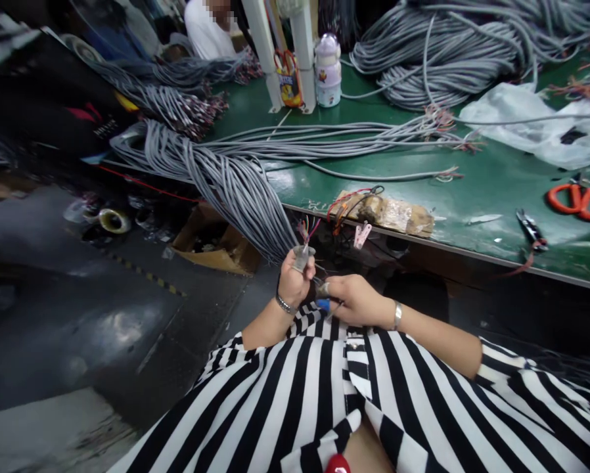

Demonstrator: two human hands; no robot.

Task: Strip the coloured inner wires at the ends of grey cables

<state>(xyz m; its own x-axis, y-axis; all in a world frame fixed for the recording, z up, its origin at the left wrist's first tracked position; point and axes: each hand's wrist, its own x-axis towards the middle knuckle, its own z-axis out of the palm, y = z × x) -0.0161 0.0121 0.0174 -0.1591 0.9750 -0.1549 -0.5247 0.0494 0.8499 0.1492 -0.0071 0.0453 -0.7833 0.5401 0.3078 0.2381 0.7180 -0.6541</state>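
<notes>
My left hand (295,279) is closed around the end of a grey cable (302,253) whose thin coloured wires stick up above my thumb. That cable end comes from a thick bundle of grey cables (236,184) hanging off the edge of the green table (472,184). My right hand (354,299) is closed on a small blue-handled tool (324,304), its tip close to my left hand. Both hands are in front of my chest, just below the table edge.
On the table lie orange scissors (578,200), small cutters (531,230), a taped block with red wires (384,210), a white plastic bag (536,121), a pink-and-white container (327,69) and more cable coils (447,59). A cardboard box (216,240) sits on the floor. Another person (209,26) sits beyond.
</notes>
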